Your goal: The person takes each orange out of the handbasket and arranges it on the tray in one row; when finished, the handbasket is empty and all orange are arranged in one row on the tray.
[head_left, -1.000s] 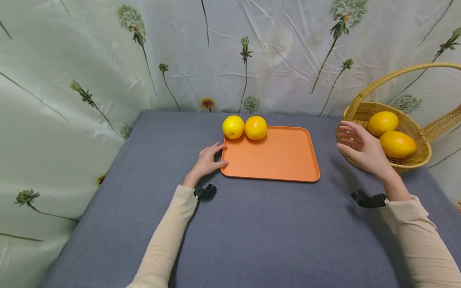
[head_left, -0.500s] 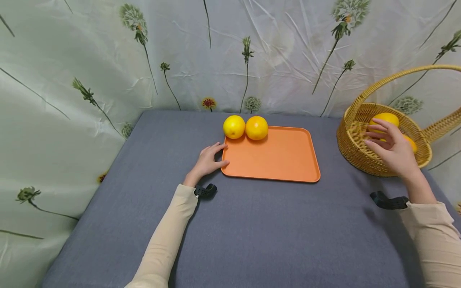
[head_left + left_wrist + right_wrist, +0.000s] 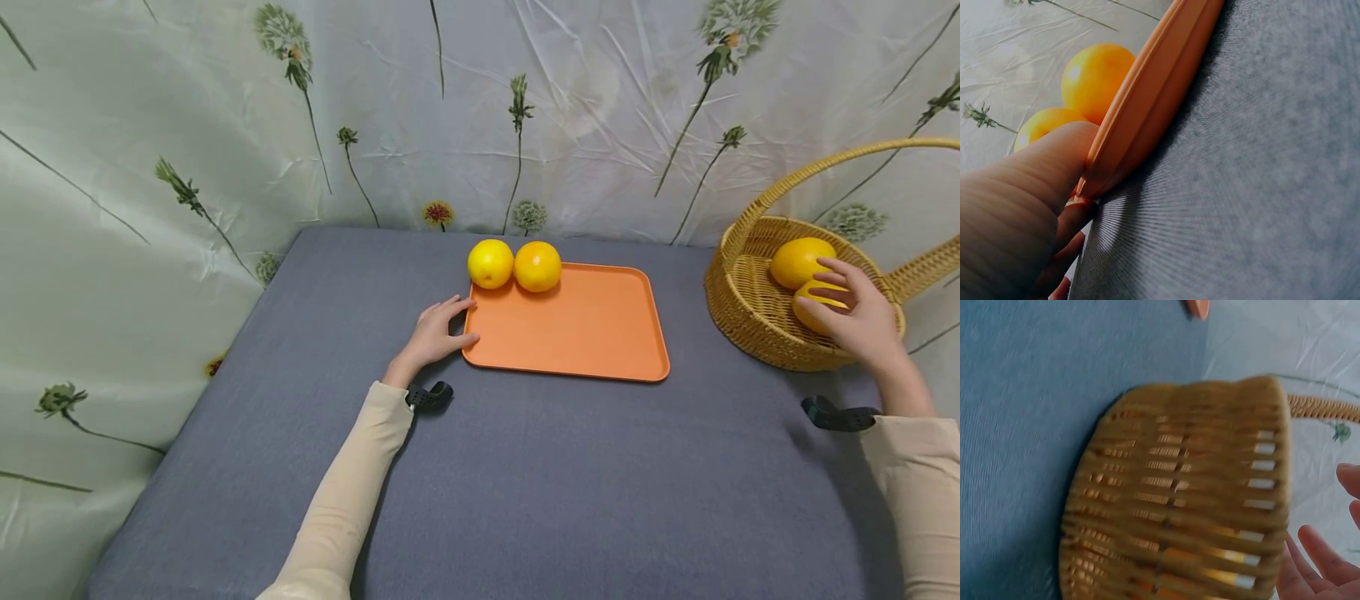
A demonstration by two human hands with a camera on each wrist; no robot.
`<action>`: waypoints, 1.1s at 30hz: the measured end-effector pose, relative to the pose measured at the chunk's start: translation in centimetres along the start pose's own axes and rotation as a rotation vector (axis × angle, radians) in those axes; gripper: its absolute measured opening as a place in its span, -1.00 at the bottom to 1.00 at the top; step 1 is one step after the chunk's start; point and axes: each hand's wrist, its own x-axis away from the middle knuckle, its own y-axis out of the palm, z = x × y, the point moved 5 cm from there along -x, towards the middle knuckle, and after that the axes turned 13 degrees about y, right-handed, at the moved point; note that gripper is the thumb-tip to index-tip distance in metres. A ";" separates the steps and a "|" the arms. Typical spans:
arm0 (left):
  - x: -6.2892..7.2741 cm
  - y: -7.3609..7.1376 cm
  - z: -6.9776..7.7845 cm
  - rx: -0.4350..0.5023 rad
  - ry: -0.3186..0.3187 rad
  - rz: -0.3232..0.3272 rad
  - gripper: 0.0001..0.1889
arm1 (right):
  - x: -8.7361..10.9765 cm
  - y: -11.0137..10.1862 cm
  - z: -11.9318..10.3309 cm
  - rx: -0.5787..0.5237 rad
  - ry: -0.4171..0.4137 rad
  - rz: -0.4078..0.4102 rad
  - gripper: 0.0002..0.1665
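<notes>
Head view: my left hand (image 3: pixel 435 333), loosely spread, touched the orange tray (image 3: pixel 585 325) on the table (image 3: pixel 562 492); my right hand (image 3: pixel 870 327), also spread, hovered empty by two fruits (image 3: pixel 799 262) in the basket (image 3: pixel 738 312). Left wrist: my thumb (image 3: pixel 1060 150) met the tray. Right wrist: my fingers (image 3: pixel 1327 557) showed past the basket

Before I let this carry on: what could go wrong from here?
The right hand is at the nearer fruit in the basket; grasping it might jostle the farther fruit beside it.
The left hand touches the tray; tipping it might roll the two fruits off its far left corner.
</notes>
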 end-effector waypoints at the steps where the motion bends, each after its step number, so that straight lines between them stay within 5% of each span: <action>1: 0.0 0.0 0.0 0.000 0.001 0.001 -0.34 | -0.2 -0.1 0.5 0.023 0.021 0.000 -0.26; 8: 0.0 0.0 -0.1 0.014 -0.005 0.004 -0.35 | -1.6 -1.1 3.7 0.180 0.171 0.088 -0.26; 14: 0.0 0.0 0.0 0.002 -0.003 0.000 -0.35 | -1.4 -1.3 2.4 0.382 0.142 0.133 -0.27; 33: 0.0 0.0 0.1 0.001 -0.008 -0.007 -0.34 | -3.6 -1.8 4.0 0.640 0.123 -0.019 -0.18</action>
